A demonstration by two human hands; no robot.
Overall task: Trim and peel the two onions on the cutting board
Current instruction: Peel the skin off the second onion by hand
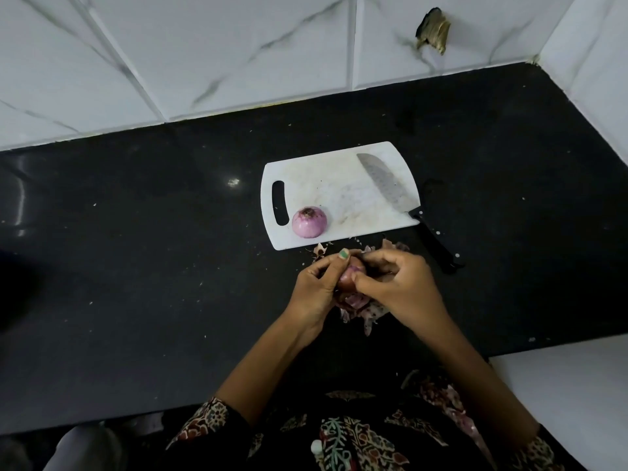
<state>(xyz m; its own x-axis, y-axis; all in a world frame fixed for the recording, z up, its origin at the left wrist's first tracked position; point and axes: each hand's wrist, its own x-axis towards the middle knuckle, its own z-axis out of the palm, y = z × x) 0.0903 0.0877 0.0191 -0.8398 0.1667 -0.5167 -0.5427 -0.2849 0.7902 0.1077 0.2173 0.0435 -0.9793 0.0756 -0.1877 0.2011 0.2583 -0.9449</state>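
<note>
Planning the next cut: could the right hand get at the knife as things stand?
Probably yes, once freed. The right hand is peeling the onion with the left hand; the knife lies beside it, handle off the board, nothing between.

I see both hands over the black counter, just in front of the white cutting board. My left hand cups an onion while the right hand pinches its skin. Loose peels lie beneath. A peeled onion sits on the board near its handle slot; a knife lies across the right edge.
</note>
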